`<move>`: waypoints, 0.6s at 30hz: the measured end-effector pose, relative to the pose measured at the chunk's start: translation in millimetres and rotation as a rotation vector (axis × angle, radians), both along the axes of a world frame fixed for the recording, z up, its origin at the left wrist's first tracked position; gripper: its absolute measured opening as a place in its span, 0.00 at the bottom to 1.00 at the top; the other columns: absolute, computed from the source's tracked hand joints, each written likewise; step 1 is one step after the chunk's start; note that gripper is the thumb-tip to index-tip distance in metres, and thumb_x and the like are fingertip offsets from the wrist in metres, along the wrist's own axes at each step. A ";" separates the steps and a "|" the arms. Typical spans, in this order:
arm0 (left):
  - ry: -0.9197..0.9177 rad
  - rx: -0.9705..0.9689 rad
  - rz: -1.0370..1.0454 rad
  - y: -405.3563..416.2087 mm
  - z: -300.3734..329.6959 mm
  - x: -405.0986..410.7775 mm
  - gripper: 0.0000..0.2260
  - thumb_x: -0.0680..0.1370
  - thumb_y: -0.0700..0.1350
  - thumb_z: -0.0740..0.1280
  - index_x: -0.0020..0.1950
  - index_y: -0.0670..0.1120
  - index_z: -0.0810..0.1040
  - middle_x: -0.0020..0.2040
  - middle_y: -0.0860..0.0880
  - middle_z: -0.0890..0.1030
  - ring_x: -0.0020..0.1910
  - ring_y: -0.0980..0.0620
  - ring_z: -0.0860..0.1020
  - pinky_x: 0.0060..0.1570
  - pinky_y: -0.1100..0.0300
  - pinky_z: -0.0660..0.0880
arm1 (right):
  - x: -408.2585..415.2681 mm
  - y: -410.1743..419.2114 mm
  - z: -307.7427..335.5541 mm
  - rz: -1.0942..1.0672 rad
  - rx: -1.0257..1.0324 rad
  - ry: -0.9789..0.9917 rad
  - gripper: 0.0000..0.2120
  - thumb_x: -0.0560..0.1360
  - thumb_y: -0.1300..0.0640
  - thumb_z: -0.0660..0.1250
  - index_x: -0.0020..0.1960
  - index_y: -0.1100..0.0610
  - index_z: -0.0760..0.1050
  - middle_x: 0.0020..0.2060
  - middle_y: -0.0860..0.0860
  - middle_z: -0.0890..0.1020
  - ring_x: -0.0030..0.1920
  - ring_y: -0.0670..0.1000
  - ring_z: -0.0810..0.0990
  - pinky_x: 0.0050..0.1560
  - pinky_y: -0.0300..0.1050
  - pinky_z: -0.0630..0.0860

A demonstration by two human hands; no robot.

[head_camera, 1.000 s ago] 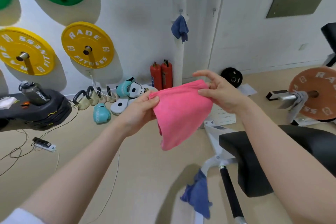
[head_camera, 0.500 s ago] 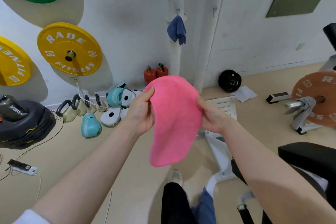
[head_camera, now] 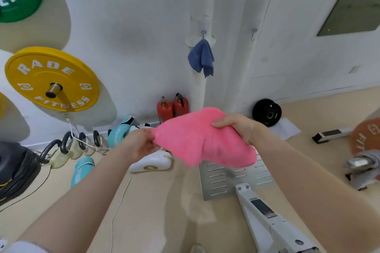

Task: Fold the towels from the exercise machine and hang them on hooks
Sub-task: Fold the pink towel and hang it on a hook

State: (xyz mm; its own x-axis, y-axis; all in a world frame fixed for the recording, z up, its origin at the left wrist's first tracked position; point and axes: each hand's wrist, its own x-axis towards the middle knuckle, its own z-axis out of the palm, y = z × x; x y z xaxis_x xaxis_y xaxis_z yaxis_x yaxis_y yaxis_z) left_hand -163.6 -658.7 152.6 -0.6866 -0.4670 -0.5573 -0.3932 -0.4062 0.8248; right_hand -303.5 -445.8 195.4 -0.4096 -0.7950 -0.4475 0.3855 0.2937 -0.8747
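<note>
Here, a folded pink towel [head_camera: 202,139] is held in mid-air at the middle of the view, above the floor [head_camera: 156,201]. The left hand [head_camera: 139,146] pinches its corner at nine o'clock, and the right hand [head_camera: 236,127] grips the upper edge at two o'clock with fingers curled over the cloth. The towel sags between them and bulges down toward five o'clock.

At twelve o'clock from the towel, on the white wall [head_camera: 133,26], a blue towel [head_camera: 202,57] already hangs from a hook. An empty hook [head_camera: 254,34] sits just beside it at one o'clock, apparently the pink towel's target.

To do this step well, it seems best to keep both grips firm so the fold does not open, lift the top edge level with the empty hook, and catch a thick gathered part over the tip instead of a single thin layer, letting go only once the cloth hangs on its own.

Further out, two red fire extinguishers [head_camera: 172,107] stand at the wall's foot, a yellow weight plate [head_camera: 51,80] is mounted at ten o'clock, and a white machine frame [head_camera: 265,217] lies at five o'clock
</note>
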 end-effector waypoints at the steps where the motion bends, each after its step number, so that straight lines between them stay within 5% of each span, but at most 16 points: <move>1: -0.096 -0.147 -0.067 -2.7 -6.2 -11.1 0.10 0.79 0.34 0.55 0.57 0.41 0.71 0.39 0.48 0.79 0.41 0.51 0.76 0.43 0.59 0.72 | -9.4 -9.1 -1.1 0.014 0.029 -0.012 0.13 0.62 0.63 0.67 0.47 0.59 0.77 0.36 0.53 0.84 0.38 0.52 0.83 0.47 0.47 0.76; 3: -0.030 -0.410 -0.177 -6.8 -3.3 -37.0 0.15 0.78 0.34 0.57 0.63 0.45 0.71 0.55 0.51 0.76 0.55 0.53 0.72 0.53 0.60 0.67 | -27.2 -25.8 -3.5 0.084 0.088 -0.019 0.15 0.61 0.62 0.66 0.47 0.61 0.77 0.39 0.55 0.83 0.41 0.54 0.81 0.49 0.47 0.76; 5: 0.179 -0.440 -0.395 -9.7 12.9 -64.9 0.17 0.79 0.35 0.56 0.65 0.51 0.71 0.62 0.56 0.73 0.59 0.60 0.71 0.59 0.65 0.65 | -44.8 -38.0 -2.9 0.199 0.146 -0.027 0.15 0.61 0.63 0.65 0.48 0.60 0.77 0.39 0.54 0.84 0.40 0.52 0.82 0.48 0.45 0.78; 10: 0.235 -0.319 -1.102 -38.7 23.9 -143.1 0.18 0.72 0.40 0.65 0.60 0.54 0.76 0.54 0.59 0.81 0.53 0.62 0.77 0.55 0.66 0.72 | -93.7 -61.5 11.2 0.424 0.169 -0.080 0.19 0.59 0.68 0.62 0.49 0.57 0.76 0.36 0.50 0.85 0.37 0.48 0.83 0.40 0.39 0.80; 14: 0.146 -0.344 -1.283 -79.4 19.5 -209.3 0.14 0.69 0.44 0.72 0.54 0.48 0.79 0.45 0.54 0.82 0.44 0.54 0.79 0.50 0.58 0.73 | -146.2 -88.0 13.0 0.364 0.313 0.063 0.25 0.50 0.62 0.67 0.48 0.61 0.76 0.37 0.52 0.83 0.39 0.51 0.81 0.44 0.41 0.78; 18: 0.092 -0.421 -1.326 -123.4 22.7 -264.2 0.16 0.68 0.51 0.73 0.53 0.47 0.81 0.48 0.48 0.83 0.47 0.50 0.81 0.53 0.54 0.77 | -195.7 -114.0 18.7 0.208 0.430 0.170 0.18 0.56 0.64 0.62 0.45 0.59 0.77 0.38 0.54 0.82 0.42 0.54 0.78 0.49 0.46 0.75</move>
State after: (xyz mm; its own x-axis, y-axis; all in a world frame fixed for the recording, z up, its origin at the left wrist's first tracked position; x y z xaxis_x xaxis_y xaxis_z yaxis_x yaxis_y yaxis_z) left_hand -427.9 -782.1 175.4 -0.7698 0.4337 -0.4683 -0.2234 0.5042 0.8342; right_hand -499.2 -559.8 214.1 -0.3581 -0.6259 -0.6928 0.1430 0.6965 -0.7032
